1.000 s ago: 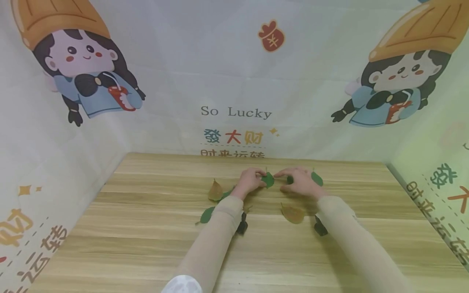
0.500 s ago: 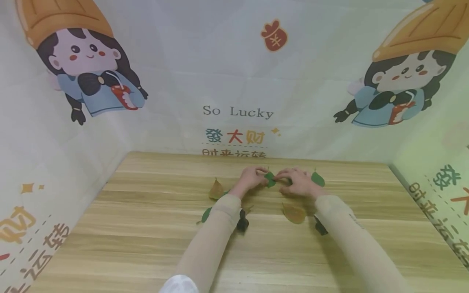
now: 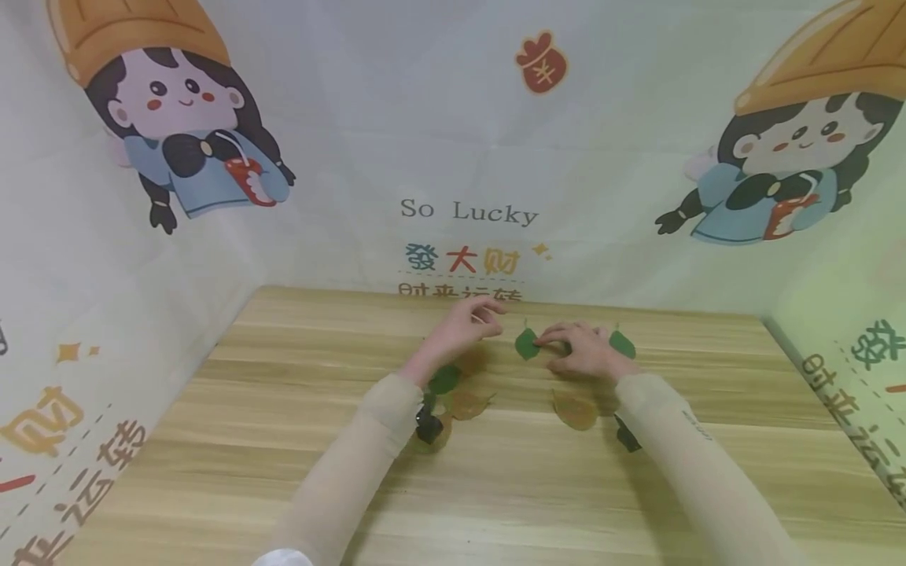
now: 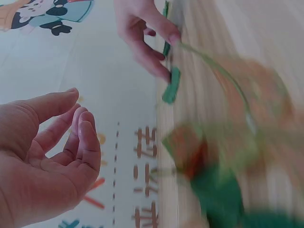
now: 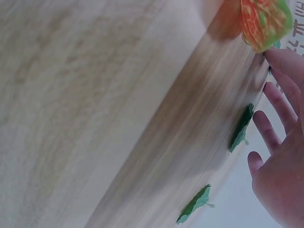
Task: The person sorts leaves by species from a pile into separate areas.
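In the head view a green leaf (image 3: 526, 344) lies flat near the table's back edge, its stem pointing at the wall. My right hand (image 3: 586, 350) has a fingertip on its right side; the other fingers spread loosely over another green leaf, mostly hidden. A third green leaf (image 3: 622, 343) lies just right of that hand. My left hand (image 3: 467, 324) is raised left of the first leaf, fingers loosely bent, nothing in them. The left wrist view shows this hand (image 4: 52, 156) empty too, with the touched leaf (image 4: 172, 86) under the right hand's finger.
Left of centre, under my left forearm, lie a green leaf (image 3: 444, 380) and several brownish leaves (image 3: 469, 405). A brown leaf (image 3: 576, 410) lies in front of my right hand. Dark objects (image 3: 429, 424) show at both wrists. A printed cloth wall (image 3: 340, 220) borders the wooden table (image 3: 495, 487).
My left hand has come off the green leaf and moved left and up. My right fingertip has come to the leaf's edge and stays there. The head view has shifted slightly.
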Demonstrator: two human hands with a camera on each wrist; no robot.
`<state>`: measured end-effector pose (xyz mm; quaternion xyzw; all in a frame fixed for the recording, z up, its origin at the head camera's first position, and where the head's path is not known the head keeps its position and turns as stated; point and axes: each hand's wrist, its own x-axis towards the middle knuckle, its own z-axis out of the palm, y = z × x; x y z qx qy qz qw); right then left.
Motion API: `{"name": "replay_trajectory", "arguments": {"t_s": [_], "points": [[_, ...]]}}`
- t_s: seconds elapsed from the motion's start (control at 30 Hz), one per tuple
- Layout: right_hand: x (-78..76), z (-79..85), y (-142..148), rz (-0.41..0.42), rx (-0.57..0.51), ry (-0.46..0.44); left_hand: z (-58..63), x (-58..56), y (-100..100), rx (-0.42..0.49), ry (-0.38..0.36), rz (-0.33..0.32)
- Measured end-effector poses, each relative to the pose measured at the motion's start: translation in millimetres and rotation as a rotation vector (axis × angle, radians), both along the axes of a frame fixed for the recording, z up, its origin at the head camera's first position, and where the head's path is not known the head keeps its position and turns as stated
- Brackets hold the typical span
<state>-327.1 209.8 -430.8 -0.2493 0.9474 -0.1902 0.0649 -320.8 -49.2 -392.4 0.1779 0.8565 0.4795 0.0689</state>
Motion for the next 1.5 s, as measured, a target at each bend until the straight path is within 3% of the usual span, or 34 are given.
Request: {"name": "replay_trajectory", "arguments": {"t_s": [0.17, 0.4, 0.57, 0.77, 0.9, 1.03, 1.3, 1.5], "points": [[0.4, -1.1, 1.0, 0.001, -0.01, 0.006, -4.5, 10.8, -30.8, -0.069, 0.04, 0.018], [3.0, 0.8, 1.0, 0.005, -0.033, 0.0, -19.9, 13.7, -60.1, -0.179, 0.113, -0.035], [4.6, 1.7, -0.4, 0.005, -0.03, 0.001, -28.3, 17.7, -69.3, -0.262, 0.089, -0.058], [5.1, 2.2, -0.7, 0.005, -0.032, -0.003, -30.8, 21.5, -72.9, -0.348, 0.008, -0.068], [5.5, 2.6, -0.3, 0.005, -0.033, -0.005, -32.9, 19.3, -72.9, -0.422, 0.037, -0.101], [5.4, 2.3, 0.0, 0.011, -0.035, -0.003, -34.8, 17.3, -73.6, -0.433, 0.079, -0.138], [3.7, 1.5, 0.4, 0.019, -0.031, 0.011, -34.6, 15.9, -77.8, -0.372, 0.055, -0.165], [2.9, -0.2, 1.1, 0.018, -0.025, 0.006, -34.6, 16.5, -81.6, -0.392, 0.089, -0.242]]}}
